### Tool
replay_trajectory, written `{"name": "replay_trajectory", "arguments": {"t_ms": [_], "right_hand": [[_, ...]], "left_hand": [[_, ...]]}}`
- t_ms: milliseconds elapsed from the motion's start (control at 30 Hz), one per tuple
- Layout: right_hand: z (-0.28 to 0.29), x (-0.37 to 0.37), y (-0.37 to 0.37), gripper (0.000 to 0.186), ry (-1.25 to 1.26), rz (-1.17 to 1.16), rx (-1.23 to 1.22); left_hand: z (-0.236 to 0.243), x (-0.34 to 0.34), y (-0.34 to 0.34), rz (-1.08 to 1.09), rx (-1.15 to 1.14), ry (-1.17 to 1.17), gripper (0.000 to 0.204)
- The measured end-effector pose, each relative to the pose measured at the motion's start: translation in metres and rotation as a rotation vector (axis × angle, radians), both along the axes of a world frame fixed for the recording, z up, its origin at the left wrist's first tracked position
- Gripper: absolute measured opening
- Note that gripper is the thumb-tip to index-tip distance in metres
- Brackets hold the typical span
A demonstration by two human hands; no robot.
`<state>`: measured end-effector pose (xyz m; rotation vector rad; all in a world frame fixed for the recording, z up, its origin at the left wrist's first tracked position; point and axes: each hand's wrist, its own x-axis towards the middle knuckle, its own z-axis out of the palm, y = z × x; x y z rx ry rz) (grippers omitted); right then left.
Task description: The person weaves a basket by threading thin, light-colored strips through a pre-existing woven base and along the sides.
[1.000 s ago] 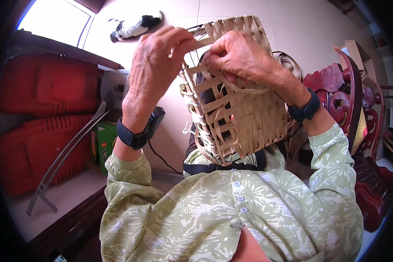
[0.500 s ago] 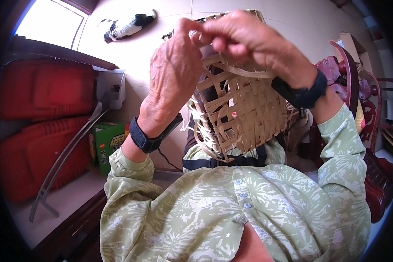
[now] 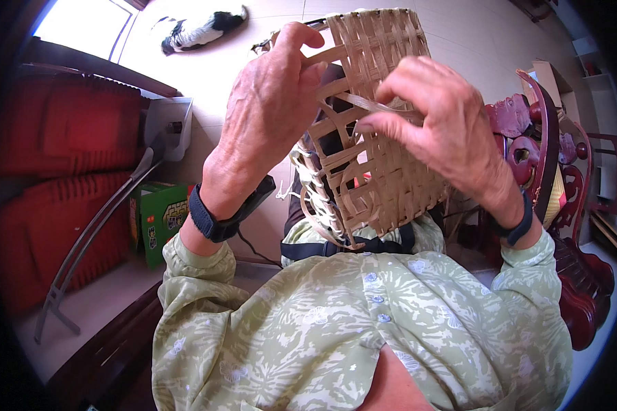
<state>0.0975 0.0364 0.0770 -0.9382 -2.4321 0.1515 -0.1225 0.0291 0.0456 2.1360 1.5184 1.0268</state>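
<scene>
A pale woven basket (image 3: 401,175) rests on my lap, tilted, with an open lattice of strips along its left part. My left hand (image 3: 260,103) grips the basket at its upper left edge. Its index finger is bent and its thumb stands apart from it; the other fingers are hidden. Over the basket's face, my right hand (image 3: 452,123) closes on a loose flat strip (image 3: 363,103), which runs from the lattice toward the fingers. Another strip curls in a loop (image 3: 353,198) lower on the basket.
A black-and-white cat (image 3: 202,33) lies on the floor at the far left. Stacked red plastic chairs (image 3: 62,130), a green box (image 3: 161,219) and a grey-handled container (image 3: 168,130) stand to my left. Carved dark-red wooden furniture (image 3: 545,137) is close on my right.
My right hand has moved down and right, away from my left hand, and now has the strip between its fingers. More of the basket's upper part shows.
</scene>
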Motion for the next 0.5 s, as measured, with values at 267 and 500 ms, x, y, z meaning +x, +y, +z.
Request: {"name": "replay_trajectory", "arguments": {"t_ms": [267, 500], "right_hand": [[-0.035, -0.017, -0.019, 0.015, 0.215, -0.268, -0.265], [-0.039, -0.041, -0.011, 0.021, 0.204, -0.353, -0.205]], "left_hand": [[0.008, -0.01, 0.006, -0.172, 0.033, 0.266, 0.033], [0.009, -0.009, 0.024, -0.265, -0.185, 0.01, 0.03]]}}
